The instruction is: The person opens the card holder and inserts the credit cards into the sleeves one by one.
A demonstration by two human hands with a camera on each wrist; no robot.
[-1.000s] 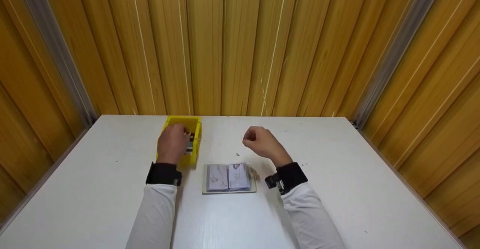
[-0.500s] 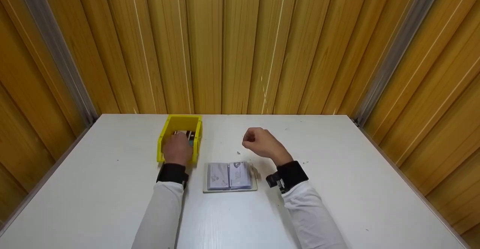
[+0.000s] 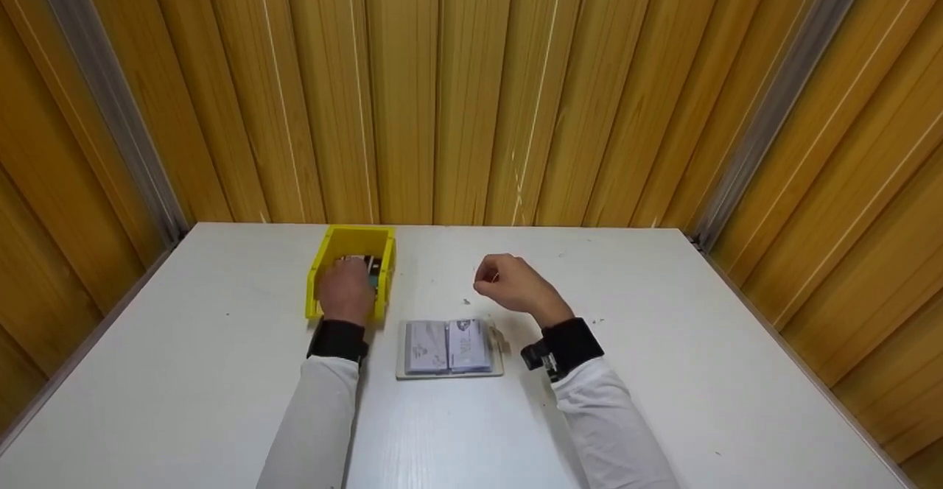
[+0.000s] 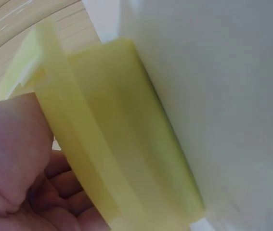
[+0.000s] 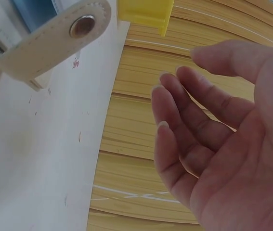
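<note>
My left hand is down inside a yellow bin, over several small flat pieces that look like cards. In the left wrist view, the wall of the bin hides the fingertips of that hand, so whether it holds a card does not show. My right hand hovers above the table with nothing in it. Its fingers are loosely bent, with thumb and forefinger apart. Between the two arms lies an open card holder, with white cards in both clear sleeves.
The white table bears a few tiny scraps. On the card holder's right side a cream strap with a snap button sticks out. Wood-patterned walls stand behind and on both sides of the table.
My left hand has moved lower into the yellow bin and slightly to the right, uncovering the bin's back part. The right hand and the card holder have hardly moved.
</note>
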